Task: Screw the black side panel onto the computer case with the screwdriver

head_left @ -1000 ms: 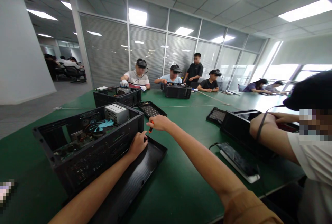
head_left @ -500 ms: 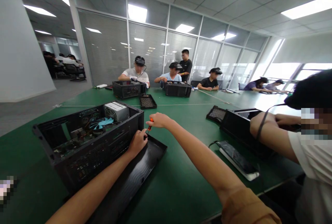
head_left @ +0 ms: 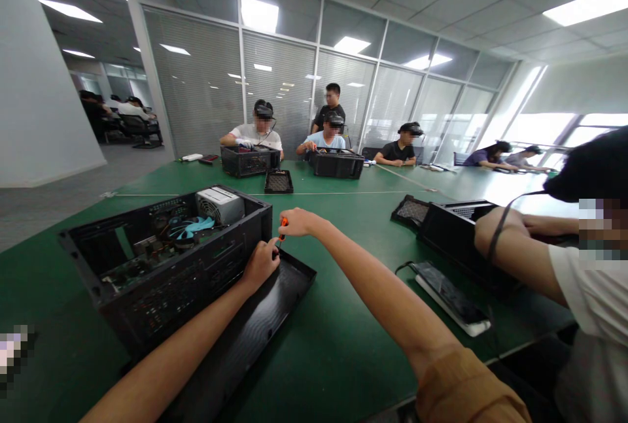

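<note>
An orange-handled screwdriver (head_left: pixel 283 228) is in my right hand (head_left: pixel 300 221), its shaft slanting down toward my left fingertips. My left hand (head_left: pixel 261 266) is closed at the near right corner of an open black computer case (head_left: pixel 196 279), thumb and fingers together around the screwdriver's tip. What they pinch is hidden. Inside the case show a fan with blue blades (head_left: pixel 191 228), a grey power supply (head_left: pixel 220 206) and a circuit board. A long black panel (head_left: pixel 275 299) lies on the table beside the case, beneath my left forearm.
The green table (head_left: pixel 343 292) carries other open cases, one with a person at my right (head_left: pixel 456 227), others across the table. A power bank with a cable (head_left: pixel 451 299) lies to the right. A small black mesh panel (head_left: pixel 279 182) rests farther back. Several people sit around.
My hands stay at the same corner, and the screwdriver has shifted only slightly. The view has tilted a little. Across the table, the standing person has moved left.
</note>
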A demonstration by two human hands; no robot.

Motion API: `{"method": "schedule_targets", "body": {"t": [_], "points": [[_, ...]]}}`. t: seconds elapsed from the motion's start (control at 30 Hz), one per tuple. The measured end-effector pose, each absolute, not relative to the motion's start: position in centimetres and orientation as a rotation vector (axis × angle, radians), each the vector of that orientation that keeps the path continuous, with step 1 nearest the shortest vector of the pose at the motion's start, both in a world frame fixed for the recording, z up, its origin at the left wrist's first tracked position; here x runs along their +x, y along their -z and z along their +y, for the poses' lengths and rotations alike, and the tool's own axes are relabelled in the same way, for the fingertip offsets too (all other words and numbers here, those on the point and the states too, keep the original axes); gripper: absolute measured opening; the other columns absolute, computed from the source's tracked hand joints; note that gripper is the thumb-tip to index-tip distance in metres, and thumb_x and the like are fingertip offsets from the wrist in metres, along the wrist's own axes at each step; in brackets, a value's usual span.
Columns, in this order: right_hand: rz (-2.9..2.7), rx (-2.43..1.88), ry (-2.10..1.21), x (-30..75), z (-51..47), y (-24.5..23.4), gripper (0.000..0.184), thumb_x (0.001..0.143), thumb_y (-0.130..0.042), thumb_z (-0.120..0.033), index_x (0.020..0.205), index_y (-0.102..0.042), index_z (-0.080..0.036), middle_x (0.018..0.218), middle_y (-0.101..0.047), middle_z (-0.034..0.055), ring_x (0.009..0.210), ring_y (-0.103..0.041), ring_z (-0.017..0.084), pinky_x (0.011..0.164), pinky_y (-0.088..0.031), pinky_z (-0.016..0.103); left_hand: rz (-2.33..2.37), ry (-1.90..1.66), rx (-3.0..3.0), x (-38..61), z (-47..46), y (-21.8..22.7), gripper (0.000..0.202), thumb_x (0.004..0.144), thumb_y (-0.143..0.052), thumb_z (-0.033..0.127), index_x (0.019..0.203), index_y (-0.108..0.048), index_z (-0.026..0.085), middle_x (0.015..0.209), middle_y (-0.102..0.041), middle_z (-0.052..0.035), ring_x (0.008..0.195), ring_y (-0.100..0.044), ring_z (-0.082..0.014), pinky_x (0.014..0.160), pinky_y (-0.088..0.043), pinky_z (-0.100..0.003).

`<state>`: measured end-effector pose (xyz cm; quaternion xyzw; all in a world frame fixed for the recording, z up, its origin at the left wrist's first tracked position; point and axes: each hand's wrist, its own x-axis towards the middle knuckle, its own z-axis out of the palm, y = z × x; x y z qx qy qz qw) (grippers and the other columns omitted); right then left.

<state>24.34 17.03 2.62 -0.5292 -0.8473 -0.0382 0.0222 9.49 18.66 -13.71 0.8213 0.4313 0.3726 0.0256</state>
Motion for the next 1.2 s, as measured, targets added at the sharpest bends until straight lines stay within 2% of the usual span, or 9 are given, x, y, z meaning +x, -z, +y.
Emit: {"method": "schedule_targets", "body": {"t": [0.17,0.33,0.47,0.6,0.7,1.2], "points": [[-2.585,-1.672,0.203,24.16,16.58,-2.89,0.036,0.083,-0.043,-0.043,0.096,-0.064,-0.017,0.099,-0.066,0.0110,0.091,-0.061,0.021,0.071,-0.041,0.024,1.375,-1.119,2.499,9.58,18.27,13.30,0.039,0.071,-0.056,0.008,0.109,-0.053,0.019,0.079,-0.058,-0.0022,0.083,-0.053,-0.0182,0.079,-0.043,-0.028],[-2.540,-1.696,0.222,24.06,16.21,-2.94,0.039,0.088,-0.036,-0.048,0.108,-0.059,-0.022,0.102,-0.065,0.0086,0.094,-0.060,0.021,0.074,-0.042,0.027,1.366,-1.117,2.499,9.57,18.45,13.56,0.042,0.072,-0.056,0.007,0.112,-0.051,0.017,0.080,-0.058,-0.0027,0.083,-0.052,-0.0173,0.080,-0.042,-0.028],[-2.541,-1.715,0.212,24.05,16.12,-2.89,0.043,0.087,-0.034,-0.053,0.106,-0.059,-0.024,0.102,-0.065,0.0087,0.094,-0.060,0.023,0.073,-0.043,0.029,1.391,-1.110,2.509,9.56,18.50,13.59,0.040,0.072,-0.056,0.007,0.110,-0.052,0.017,0.080,-0.057,-0.0028,0.083,-0.052,-0.0173,0.080,-0.042,-0.027],[-2.601,-1.686,0.164,24.17,16.20,-2.96,0.035,0.082,-0.045,-0.044,0.106,-0.059,-0.023,0.102,-0.065,0.0075,0.090,-0.061,0.022,0.070,-0.042,0.027,1.362,-1.114,2.502,9.49,18.32,13.34,0.037,0.072,-0.057,0.008,0.109,-0.053,0.016,0.081,-0.056,-0.0034,0.080,-0.052,-0.0164,0.079,-0.042,-0.027],[-2.613,-1.639,0.177,24.35,16.21,-3.04,0.033,0.080,-0.047,-0.038,0.106,-0.059,-0.022,0.101,-0.066,0.0066,0.090,-0.061,0.021,0.070,-0.041,0.025,1.357,-1.107,2.481,9.43,18.22,13.19,0.038,0.072,-0.057,0.008,0.109,-0.053,0.017,0.080,-0.056,-0.0032,0.081,-0.052,-0.0164,0.080,-0.042,-0.027],[-2.596,-1.655,0.239,24.11,16.47,-2.77,0.031,0.083,-0.043,-0.038,0.100,-0.061,-0.018,0.098,-0.066,0.0096,0.090,-0.061,0.021,0.070,-0.040,0.024,1.337,-1.136,2.494,9.44,18.57,13.51,0.042,0.071,-0.056,0.008,0.112,-0.051,0.016,0.079,-0.061,-0.0032,0.083,-0.052,-0.0183,0.080,-0.042,-0.029]]}}
